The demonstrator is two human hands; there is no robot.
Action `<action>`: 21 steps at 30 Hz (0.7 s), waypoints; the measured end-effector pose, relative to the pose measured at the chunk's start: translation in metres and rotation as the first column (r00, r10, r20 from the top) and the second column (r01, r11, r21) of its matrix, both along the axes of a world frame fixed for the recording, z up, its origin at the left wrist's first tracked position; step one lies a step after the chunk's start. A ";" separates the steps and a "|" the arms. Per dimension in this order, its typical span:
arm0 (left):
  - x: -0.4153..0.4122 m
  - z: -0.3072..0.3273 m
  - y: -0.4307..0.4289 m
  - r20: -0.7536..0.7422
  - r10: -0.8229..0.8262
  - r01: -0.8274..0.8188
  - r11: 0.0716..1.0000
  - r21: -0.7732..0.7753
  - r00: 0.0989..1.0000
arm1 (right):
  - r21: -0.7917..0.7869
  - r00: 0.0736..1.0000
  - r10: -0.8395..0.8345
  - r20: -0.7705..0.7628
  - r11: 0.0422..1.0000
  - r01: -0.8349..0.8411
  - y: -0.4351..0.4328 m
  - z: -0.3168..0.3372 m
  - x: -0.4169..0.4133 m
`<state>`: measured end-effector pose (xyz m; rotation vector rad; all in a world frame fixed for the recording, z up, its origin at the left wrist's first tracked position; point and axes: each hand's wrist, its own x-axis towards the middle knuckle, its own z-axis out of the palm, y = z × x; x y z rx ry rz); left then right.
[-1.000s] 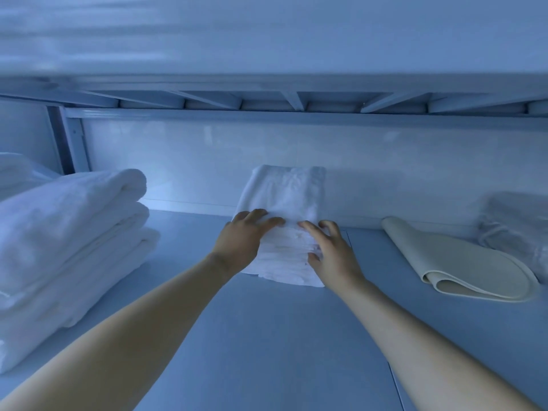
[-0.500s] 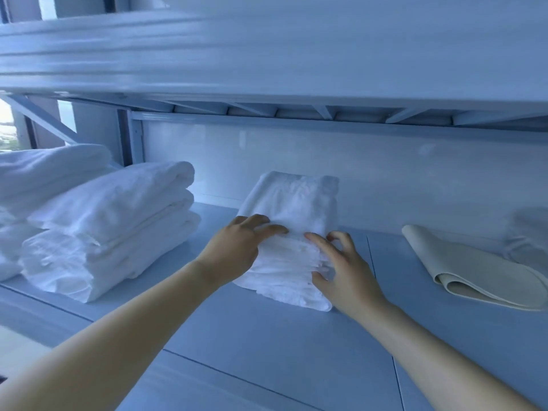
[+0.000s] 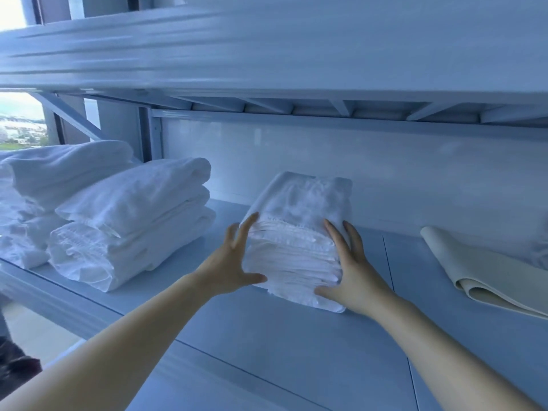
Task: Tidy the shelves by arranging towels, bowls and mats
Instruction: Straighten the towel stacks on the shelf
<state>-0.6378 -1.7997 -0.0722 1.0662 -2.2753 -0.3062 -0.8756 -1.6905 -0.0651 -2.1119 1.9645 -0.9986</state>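
Note:
A stack of small folded white towels (image 3: pixel 299 221) stands on the pale blue shelf (image 3: pixel 267 336) against the back wall. My left hand (image 3: pixel 229 265) presses flat on the stack's left side, fingers spread. My right hand (image 3: pixel 353 277) lies flat against its right side, thumb under the front corner. Both hands clasp the stack between them. Two piles of larger folded white towels (image 3: pixel 133 221) sit at the left. A folded cream mat (image 3: pixel 480 271) lies at the right.
The shelf above (image 3: pixel 267 54) overhangs low, with metal braces beneath it. More white cloth (image 3: pixel 541 253) shows at the far right edge. A window (image 3: pixel 20 120) is behind the left post. The shelf's front edge runs diagonally at lower left.
Both hands have slid from the top of the small towel stack to its two sides. The view has shifted right and back, showing more of the left piles.

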 end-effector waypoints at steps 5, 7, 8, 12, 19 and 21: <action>-0.026 -0.015 -0.007 -0.134 -0.067 0.080 0.992 0.094 0.989 | 0.005 1.000 -0.021 0.018 1.000 0.021 -0.005 -0.008 0.002; -0.027 -0.016 -0.012 -0.160 -0.061 0.076 0.993 0.087 0.985 | 0.000 0.999 -0.032 0.017 0.999 0.032 -0.005 -0.009 0.005; -0.025 -0.016 -0.014 -0.156 -0.057 0.069 0.995 0.074 0.986 | -0.003 0.999 -0.034 0.018 0.999 0.034 -0.005 -0.009 0.006; -0.012 -0.013 -0.016 -0.138 -0.081 0.086 0.996 0.027 0.987 | -0.019 0.999 -0.035 0.040 0.999 0.036 -0.005 -0.011 0.018; 0.053 -0.014 -0.016 -0.150 -0.010 0.011 1.000 0.005 0.989 | -0.070 0.998 0.027 0.058 0.997 -0.023 -0.012 -0.016 0.077; 0.078 -0.014 -0.016 -0.141 0.036 -0.036 0.999 0.008 0.989 | -0.082 0.997 0.053 0.059 0.995 -0.048 -0.017 -0.018 0.101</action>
